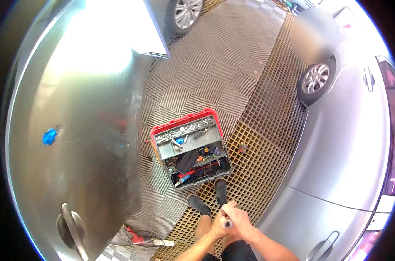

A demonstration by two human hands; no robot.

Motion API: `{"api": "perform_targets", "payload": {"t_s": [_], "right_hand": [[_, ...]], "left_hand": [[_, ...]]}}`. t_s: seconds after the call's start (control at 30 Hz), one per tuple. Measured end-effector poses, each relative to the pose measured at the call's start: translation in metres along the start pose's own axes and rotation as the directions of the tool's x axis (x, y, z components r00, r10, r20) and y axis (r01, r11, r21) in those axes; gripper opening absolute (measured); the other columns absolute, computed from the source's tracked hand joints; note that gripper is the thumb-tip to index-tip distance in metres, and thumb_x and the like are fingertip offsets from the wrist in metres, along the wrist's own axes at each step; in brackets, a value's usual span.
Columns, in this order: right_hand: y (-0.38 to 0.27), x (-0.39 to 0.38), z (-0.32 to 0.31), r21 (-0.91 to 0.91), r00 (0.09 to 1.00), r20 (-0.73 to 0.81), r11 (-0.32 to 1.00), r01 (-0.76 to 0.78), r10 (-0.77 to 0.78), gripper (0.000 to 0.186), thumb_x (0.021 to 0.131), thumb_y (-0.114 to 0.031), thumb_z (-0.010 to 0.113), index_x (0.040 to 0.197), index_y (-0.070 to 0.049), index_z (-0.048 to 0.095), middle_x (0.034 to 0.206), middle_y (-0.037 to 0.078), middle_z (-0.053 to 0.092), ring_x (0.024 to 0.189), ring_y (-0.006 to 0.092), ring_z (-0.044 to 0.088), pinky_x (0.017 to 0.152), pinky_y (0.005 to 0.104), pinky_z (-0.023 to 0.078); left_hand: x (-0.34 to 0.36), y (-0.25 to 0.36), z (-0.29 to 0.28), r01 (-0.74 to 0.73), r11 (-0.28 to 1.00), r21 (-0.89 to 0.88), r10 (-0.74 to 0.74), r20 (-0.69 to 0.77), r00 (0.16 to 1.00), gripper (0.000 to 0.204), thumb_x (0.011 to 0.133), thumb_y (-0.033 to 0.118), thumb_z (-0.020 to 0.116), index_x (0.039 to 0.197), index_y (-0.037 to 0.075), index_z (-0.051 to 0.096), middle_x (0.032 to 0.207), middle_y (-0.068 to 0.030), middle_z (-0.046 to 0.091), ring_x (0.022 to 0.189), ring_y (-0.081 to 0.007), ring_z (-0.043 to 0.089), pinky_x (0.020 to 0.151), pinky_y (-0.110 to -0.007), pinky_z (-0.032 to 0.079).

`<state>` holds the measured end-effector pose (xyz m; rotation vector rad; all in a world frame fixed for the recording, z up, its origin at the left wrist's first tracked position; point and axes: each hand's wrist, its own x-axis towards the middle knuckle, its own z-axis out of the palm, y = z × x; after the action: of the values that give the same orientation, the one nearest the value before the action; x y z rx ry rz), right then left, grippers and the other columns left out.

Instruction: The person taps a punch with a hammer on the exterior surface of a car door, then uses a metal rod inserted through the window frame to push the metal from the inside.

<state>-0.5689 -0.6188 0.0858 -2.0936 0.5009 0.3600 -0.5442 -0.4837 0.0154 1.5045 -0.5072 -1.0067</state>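
Observation:
My left hand (218,227) and my right hand (238,219) are closed together in front of my body. Between them is a cylindrical tool with a round grey end (228,223), seen nearly end-on; the rest of it is hidden by my fingers. Just beyond my shoes stands an open toolbox (227,153) with a red rim. Its upper tray holds small metal pieces, and the lower part has a dark flat object (187,162) and assorted tools. On the dark grey car door (88,174) to the left sticks a bright blue patch (50,136).
A red corded power tool (135,237) lies on the floor by the door's lower edge. To the right is a silver car (323,165). Yellowish grating (254,169) and grey patterned tiles (215,65) cover the floor. A bright light panel (149,35) stands at upper left.

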Motion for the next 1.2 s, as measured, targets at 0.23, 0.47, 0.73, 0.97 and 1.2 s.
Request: {"api": "perform_targets", "payload": {"t_s": [0.23,0.47,0.73,0.97,1.2], "right_hand": [[-0.056,0.015,0.015,0.084,0.889,0.454,0.996,0.022,-0.058,0.058,0.088,-0.034,0.080,0.134,-0.005,0.062,0.127,0.022,0.069,0.122,0.0413,0.063,0.108,0.0496,0.048],[-0.008,-0.023,-0.009,-0.023,0.897,0.409,0.980,0.195,-0.169,0.084,0.086,-0.055,0.081,0.145,0.000,0.059,0.136,0.024,0.065,0.131,0.0423,0.059,0.112,0.0503,0.046],[-0.069,-0.032,-0.077,-0.095,0.897,0.441,0.995,0.031,0.014,0.059,0.085,-0.052,0.083,0.122,-0.008,0.071,0.107,0.014,0.076,0.101,0.0339,0.075,0.087,0.0441,0.057],[-0.136,-0.057,-0.128,0.145,0.875,0.476,0.989,0.020,-0.087,0.076,0.089,-0.019,0.082,0.156,0.000,0.050,0.136,0.011,0.069,0.122,0.0204,0.066,0.103,0.0359,0.054],[-0.195,-0.047,-0.158,-0.163,0.862,0.396,0.948,-0.273,0.317,0.054,0.094,-0.052,0.073,0.118,-0.003,0.073,0.081,0.012,0.075,0.072,0.0170,0.074,0.069,0.0355,0.057]], "left_hand": [[-0.061,-0.008,0.013,0.307,0.799,-0.517,-0.549,-0.419,0.723,0.037,0.107,0.040,0.060,0.107,0.003,0.055,0.101,-0.0099,0.058,0.097,-0.0254,0.057,0.089,-0.041,0.048],[-0.073,0.030,-0.018,-0.038,0.570,-0.821,-0.636,-0.470,0.612,0.048,0.113,0.036,0.057,0.071,0.015,0.044,0.064,0.0009,0.044,0.065,-0.0187,0.054,0.076,-0.038,0.052],[-0.053,0.163,-0.056,0.080,0.380,-0.921,-0.714,-0.237,0.659,0.054,0.115,0.050,0.046,0.072,0.017,0.044,0.068,-0.0020,0.052,0.085,-0.0256,0.070,0.086,-0.043,0.051],[-0.048,0.267,-0.058,0.169,0.442,-0.881,-0.632,-0.172,0.756,0.047,0.114,0.048,0.053,0.083,0.012,0.053,0.077,-0.0059,0.063,0.089,-0.0285,0.075,0.078,-0.049,0.061],[-0.033,0.301,-0.148,-0.332,0.470,-0.818,-0.435,-0.542,0.720,0.023,0.110,0.027,0.062,0.118,0.007,0.054,0.099,-0.0098,0.067,0.094,-0.0251,0.074,0.077,-0.050,0.067]]}}
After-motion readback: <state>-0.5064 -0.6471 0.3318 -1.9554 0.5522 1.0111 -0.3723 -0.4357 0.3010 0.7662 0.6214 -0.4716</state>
